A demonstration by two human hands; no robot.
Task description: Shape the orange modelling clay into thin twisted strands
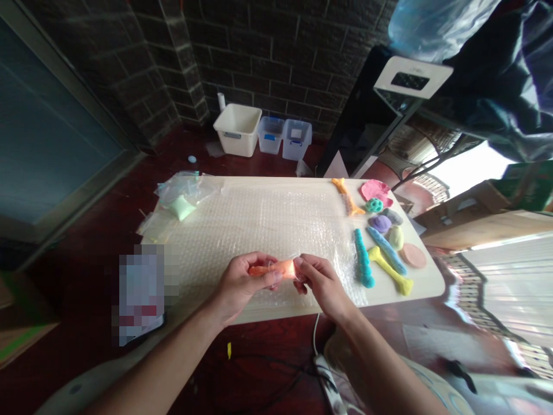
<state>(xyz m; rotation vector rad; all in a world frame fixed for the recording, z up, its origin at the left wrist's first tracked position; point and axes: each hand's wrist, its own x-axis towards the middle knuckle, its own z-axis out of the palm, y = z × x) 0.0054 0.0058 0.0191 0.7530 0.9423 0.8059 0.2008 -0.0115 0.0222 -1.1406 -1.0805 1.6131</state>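
Observation:
An orange packet of modelling clay [285, 267], apparently in clear film, is held between both hands just above the near edge of the table. My left hand [250, 279] is closed around its left part, thumb on the near side. The fingers of my right hand [317, 279] pinch its right end, where the film looks shiny. Beneath them lies bubble wrap [268, 222] spread over the pale table [425, 285]. To the right are clay shapes: a teal twisted stick [363, 259], a yellow bone shape [391, 271], a blue stick [386, 249] and an orange bone shape [348, 197].
At the table's far left lie a pale green packet [182, 208] and clear plastic bags [185, 185]. A pink dish shape [377, 190] and a holed green ball [374, 205] sit far right. Bins [238, 132] stand behind; a power strip [330, 383] lies below the near edge.

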